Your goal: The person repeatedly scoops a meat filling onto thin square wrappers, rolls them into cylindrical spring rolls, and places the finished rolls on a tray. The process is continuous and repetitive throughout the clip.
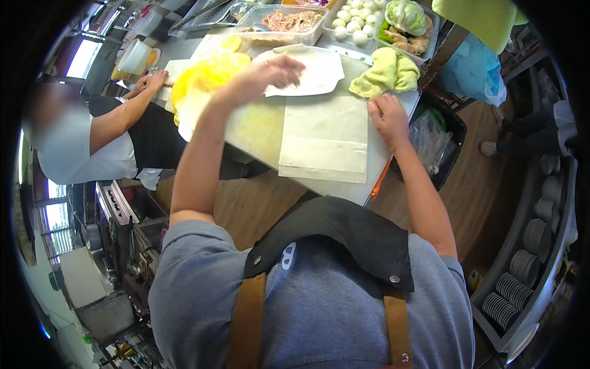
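Smeared by motion, my left hand (270,74) is over a white plate-like sheet (322,69); its fingers are too blurred to read. My right hand (388,120) lies at the right edge of the worktop, fingers loosely bent and apart, with nothing visible in it. Just beyond it sits a crumpled yellow-green towel (387,72). Between my arms lie flat cream rectangular sheets (324,138), overlapping at the near end; they look like wrappers or dough sheets. To the left, a bright yellow plastic bag (203,80) is partly hidden behind my left forearm.
Along the back stand tubs of minced filling (295,21), white balls (353,18), and ginger with cabbage (409,40). A co-worker's hands (150,81) are at the left. A black crate (452,144) stands below the right edge; plate racks (516,289) line the right.
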The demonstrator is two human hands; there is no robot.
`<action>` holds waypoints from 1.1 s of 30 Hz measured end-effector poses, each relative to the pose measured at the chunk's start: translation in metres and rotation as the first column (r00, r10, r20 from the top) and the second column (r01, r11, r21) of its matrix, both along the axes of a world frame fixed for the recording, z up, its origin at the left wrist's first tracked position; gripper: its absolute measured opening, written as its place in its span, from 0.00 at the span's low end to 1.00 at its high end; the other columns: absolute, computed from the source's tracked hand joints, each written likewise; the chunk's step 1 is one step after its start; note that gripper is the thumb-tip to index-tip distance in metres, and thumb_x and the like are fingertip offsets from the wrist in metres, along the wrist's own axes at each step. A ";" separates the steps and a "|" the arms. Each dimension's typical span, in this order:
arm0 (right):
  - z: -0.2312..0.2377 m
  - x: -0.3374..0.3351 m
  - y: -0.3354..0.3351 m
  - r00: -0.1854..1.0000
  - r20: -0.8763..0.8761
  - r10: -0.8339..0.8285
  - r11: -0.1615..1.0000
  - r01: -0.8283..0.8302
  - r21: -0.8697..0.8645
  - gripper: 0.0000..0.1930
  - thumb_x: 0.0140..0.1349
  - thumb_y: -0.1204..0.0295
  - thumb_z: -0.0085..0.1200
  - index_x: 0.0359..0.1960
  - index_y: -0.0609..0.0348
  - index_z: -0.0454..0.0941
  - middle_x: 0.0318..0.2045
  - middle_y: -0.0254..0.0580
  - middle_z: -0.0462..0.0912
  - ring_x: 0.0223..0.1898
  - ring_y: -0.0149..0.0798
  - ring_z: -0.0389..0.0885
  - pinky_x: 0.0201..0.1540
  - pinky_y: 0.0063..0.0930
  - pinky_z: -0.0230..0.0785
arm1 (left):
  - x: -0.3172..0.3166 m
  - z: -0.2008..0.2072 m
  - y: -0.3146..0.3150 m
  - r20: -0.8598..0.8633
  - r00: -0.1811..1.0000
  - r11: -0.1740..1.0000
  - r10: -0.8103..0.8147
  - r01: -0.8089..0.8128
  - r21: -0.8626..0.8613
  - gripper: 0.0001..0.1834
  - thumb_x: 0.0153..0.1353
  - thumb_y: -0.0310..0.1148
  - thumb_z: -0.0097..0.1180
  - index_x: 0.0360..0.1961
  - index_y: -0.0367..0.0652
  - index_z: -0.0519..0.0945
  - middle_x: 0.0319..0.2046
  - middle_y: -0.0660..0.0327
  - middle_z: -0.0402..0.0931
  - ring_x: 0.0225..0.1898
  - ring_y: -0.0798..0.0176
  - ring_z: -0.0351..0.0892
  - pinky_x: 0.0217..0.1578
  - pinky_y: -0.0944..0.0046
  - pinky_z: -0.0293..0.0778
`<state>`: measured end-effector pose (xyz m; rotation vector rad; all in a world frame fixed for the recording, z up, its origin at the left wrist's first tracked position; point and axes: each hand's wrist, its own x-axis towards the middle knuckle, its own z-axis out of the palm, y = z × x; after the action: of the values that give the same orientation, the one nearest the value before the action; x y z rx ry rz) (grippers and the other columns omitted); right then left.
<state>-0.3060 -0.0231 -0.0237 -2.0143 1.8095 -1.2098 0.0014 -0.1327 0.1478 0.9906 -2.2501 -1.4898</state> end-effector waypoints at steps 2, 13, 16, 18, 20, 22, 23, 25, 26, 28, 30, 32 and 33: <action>-0.001 -0.001 0.001 1.000 -0.010 -0.012 1.000 0.012 -0.003 0.10 0.68 0.63 0.54 0.37 0.55 0.83 0.37 0.44 0.82 0.43 0.51 0.78 0.48 0.44 0.72 | -0.008 -0.023 0.048 0.023 0.999 0.997 -0.041 0.040 0.068 0.20 0.70 0.27 0.49 0.61 0.36 0.78 0.45 0.61 0.82 0.49 0.67 0.79 0.55 0.64 0.74; -0.008 -0.003 -0.001 0.997 -0.082 -0.013 1.000 0.011 -0.023 0.09 0.66 0.65 0.55 0.37 0.56 0.83 0.38 0.42 0.82 0.44 0.50 0.78 0.49 0.43 0.73 | -0.001 -0.123 0.131 0.143 0.990 0.952 0.004 0.040 -0.303 0.16 0.70 0.31 0.55 0.56 0.41 0.84 0.47 0.56 0.85 0.42 0.57 0.86 0.46 0.62 0.81; -0.016 -0.007 -0.004 0.993 -0.119 -0.015 0.999 0.010 -0.045 0.09 0.65 0.66 0.55 0.37 0.56 0.82 0.38 0.43 0.82 0.45 0.50 0.78 0.50 0.43 0.73 | -0.002 -0.128 0.129 0.194 0.981 0.899 -0.017 0.100 -0.426 0.14 0.70 0.31 0.54 0.53 0.44 0.85 0.47 0.59 0.85 0.43 0.61 0.86 0.44 0.63 0.82; -0.014 -0.005 -0.003 0.996 -0.089 -0.016 0.998 0.011 -0.056 0.09 0.64 0.66 0.55 0.37 0.56 0.82 0.38 0.43 0.82 0.45 0.50 0.78 0.50 0.43 0.73 | -0.001 -0.131 0.130 0.256 0.966 0.837 -0.026 0.161 -0.522 0.14 0.70 0.31 0.53 0.53 0.45 0.85 0.48 0.60 0.85 0.45 0.62 0.85 0.45 0.64 0.81; -0.013 -0.004 -0.003 0.997 -0.072 -0.018 0.998 0.014 -0.057 0.08 0.64 0.66 0.54 0.37 0.56 0.82 0.38 0.44 0.81 0.45 0.50 0.78 0.50 0.44 0.73 | -0.002 -0.131 0.135 0.330 0.944 0.764 -0.011 0.221 -0.606 0.14 0.70 0.31 0.52 0.53 0.46 0.85 0.49 0.60 0.84 0.48 0.62 0.84 0.47 0.65 0.80; -0.012 -0.003 -0.003 0.997 -0.069 -0.020 0.999 0.016 -0.047 0.08 0.64 0.66 0.55 0.36 0.56 0.82 0.38 0.44 0.81 0.45 0.50 0.78 0.50 0.44 0.73 | -0.003 -0.127 0.137 0.324 0.946 0.758 -0.023 0.228 -0.612 0.15 0.70 0.31 0.52 0.54 0.45 0.83 0.50 0.61 0.83 0.50 0.60 0.83 0.50 0.63 0.79; -0.013 -0.004 -0.003 0.998 -0.064 -0.020 0.998 0.016 -0.062 0.08 0.64 0.66 0.55 0.36 0.56 0.82 0.38 0.44 0.81 0.44 0.50 0.78 0.50 0.44 0.73 | -0.005 -0.123 0.137 0.321 0.947 0.754 -0.032 0.234 -0.614 0.15 0.70 0.31 0.51 0.55 0.44 0.82 0.51 0.61 0.83 0.51 0.59 0.83 0.52 0.63 0.79; -0.016 -0.004 -0.005 0.998 -0.057 -0.022 0.996 0.017 -0.090 0.08 0.64 0.66 0.54 0.35 0.56 0.81 0.37 0.43 0.81 0.44 0.50 0.78 0.49 0.44 0.73 | -0.006 -0.111 0.138 0.322 0.946 0.825 -0.018 0.196 -0.530 0.15 0.72 0.32 0.51 0.55 0.43 0.82 0.53 0.60 0.82 0.51 0.56 0.82 0.54 0.61 0.78; -0.015 -0.003 -0.004 0.998 -0.056 -0.025 0.996 0.020 -0.082 0.08 0.64 0.66 0.54 0.35 0.56 0.81 0.37 0.43 0.81 0.44 0.50 0.78 0.49 0.44 0.73 | -0.005 -0.105 0.139 0.323 0.946 0.859 -0.007 0.171 -0.482 0.15 0.72 0.32 0.51 0.55 0.42 0.82 0.53 0.60 0.82 0.51 0.54 0.82 0.55 0.60 0.77; -0.013 -0.002 -0.003 0.998 -0.056 -0.030 0.998 0.026 -0.064 0.08 0.64 0.66 0.54 0.35 0.56 0.81 0.37 0.43 0.81 0.43 0.50 0.78 0.49 0.44 0.73 | -0.005 -0.101 0.132 0.235 0.972 0.983 0.008 0.036 -0.180 0.14 0.73 0.34 0.51 0.53 0.43 0.83 0.52 0.59 0.83 0.50 0.53 0.83 0.55 0.58 0.77; -0.010 -0.002 -0.002 0.998 -0.050 -0.030 0.998 0.027 -0.061 0.08 0.64 0.65 0.54 0.35 0.56 0.81 0.37 0.43 0.81 0.43 0.50 0.78 0.49 0.44 0.73 | -0.005 -0.099 0.128 0.220 0.974 0.997 0.047 -0.032 -0.072 0.13 0.74 0.35 0.51 0.51 0.43 0.84 0.51 0.57 0.83 0.49 0.52 0.83 0.53 0.58 0.78; -0.011 -0.003 -0.003 0.999 -0.041 -0.029 0.997 0.026 -0.069 0.09 0.64 0.65 0.54 0.35 0.55 0.82 0.37 0.43 0.81 0.43 0.50 0.78 0.49 0.44 0.73 | -0.007 -0.100 0.126 0.270 0.960 0.985 0.076 -0.030 -0.170 0.13 0.75 0.36 0.51 0.49 0.45 0.85 0.49 0.56 0.84 0.47 0.51 0.84 0.51 0.58 0.78; -0.013 -0.003 -0.004 0.999 -0.036 -0.028 0.997 0.025 -0.078 0.09 0.64 0.65 0.54 0.35 0.55 0.82 0.37 0.43 0.81 0.43 0.50 0.78 0.49 0.44 0.73 | -0.009 -0.099 0.124 0.312 0.946 0.977 0.089 -0.021 -0.213 0.13 0.75 0.36 0.51 0.49 0.45 0.85 0.47 0.55 0.84 0.47 0.51 0.84 0.51 0.57 0.78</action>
<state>-0.3091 -0.0272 -0.0364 -2.0735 1.8388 -1.2773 -0.0080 -0.0086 0.0484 1.2939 -2.5090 -1.1057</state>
